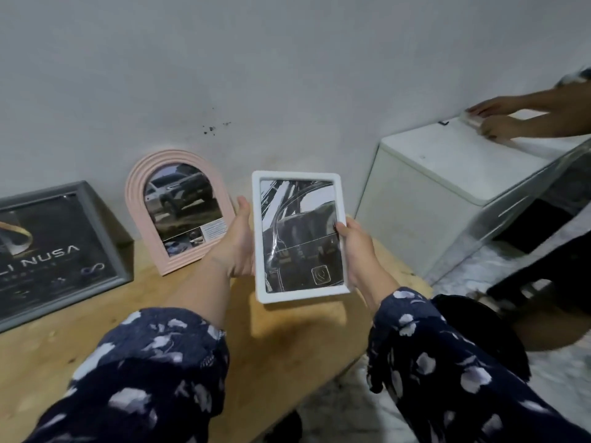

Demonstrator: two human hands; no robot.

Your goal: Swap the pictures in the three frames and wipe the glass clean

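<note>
Both my hands grip the white rectangular picture frame upright above the wooden table, left hand curled behind its left edge, right hand clasping its right edge, thumb on the glass, forearms reaching forward

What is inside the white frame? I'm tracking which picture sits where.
The white frame, held in both hands, shows a dark picture with pale streaks and a small logo at its lower right, under glare. Its backing is hidden.
</note>
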